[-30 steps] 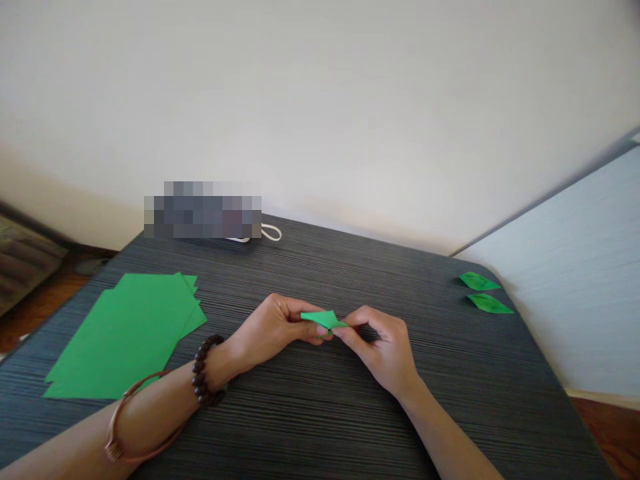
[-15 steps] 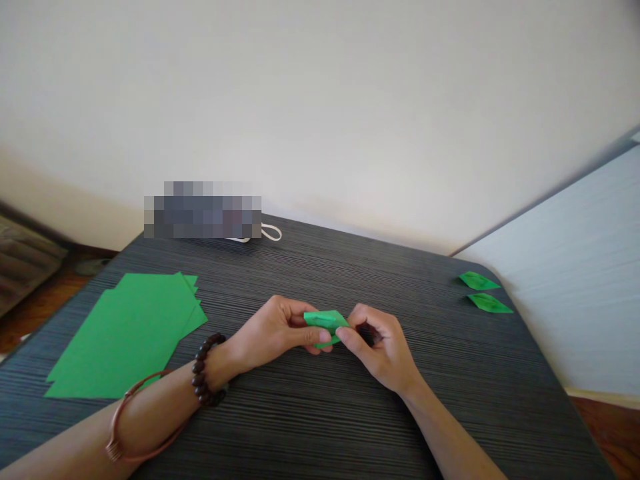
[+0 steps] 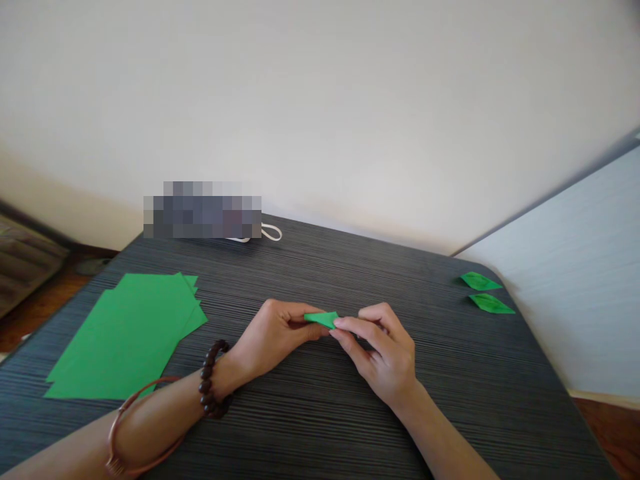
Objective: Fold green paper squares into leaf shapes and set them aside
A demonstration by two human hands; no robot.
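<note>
At six o'clock, closest in, two forearms rest on a dark striped counter (image 3: 310, 420), steadying the work. The left hand (image 3: 273, 333) and right hand (image 3: 383, 353) meet at centre, each grip pinched on one end of a small folded green paper (image 3: 323, 319), held just above the surface. At nine o'clock lies a fanned stack of green sheets (image 3: 125, 333); at two o'clock, two folded green leaves (image 3: 487, 293) sit set aside.
</note>
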